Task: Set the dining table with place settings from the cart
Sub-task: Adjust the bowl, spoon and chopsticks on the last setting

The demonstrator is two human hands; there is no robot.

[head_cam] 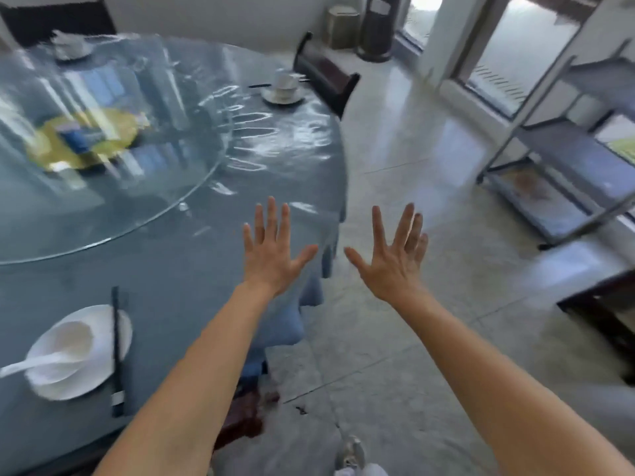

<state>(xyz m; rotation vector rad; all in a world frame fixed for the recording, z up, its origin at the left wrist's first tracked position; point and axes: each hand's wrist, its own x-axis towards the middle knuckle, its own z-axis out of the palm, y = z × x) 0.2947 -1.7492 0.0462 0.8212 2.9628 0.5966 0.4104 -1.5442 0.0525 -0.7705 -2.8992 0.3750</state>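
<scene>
Blue cloth under a clear plastic cover drapes the round table (192, 269), and a glass turntable (113, 187) sits on its middle, so shared dishes can be spun to each seat. Three settings already lie around the rim. The nearest, at about 8 o'clock in the view, is a white plate (99, 379) with a bowl (68, 345) nested on it and a spoon (31, 367) resting in the bowl, handle out past the plate's edge. Dark chopsticks (116, 348) lie across the plate's right side, pointing toward the table's middle. A second setting (283, 89) stands at 12 o'clock by a dark chair (326, 77). A third (70, 46) shows at 11 o'clock, too blurred to detail.

The left hand (271, 255) is spread flat, palm down, fingers splayed, holding nothing, above the table's edge. The right hand (395, 262) is likewise spread and empty, out over the floor (412, 338) just beside the table. Both being free suggests a pause between trips.

The cart (556, 159), a metal frame with grey shelves, stands at 2 o'clock, well apart from the table. Its visible shelves look bare, though the upper ones are cut off. The stretch of rim between the near and far settings has no setting, so the likely next errand is to the cart for more.
</scene>
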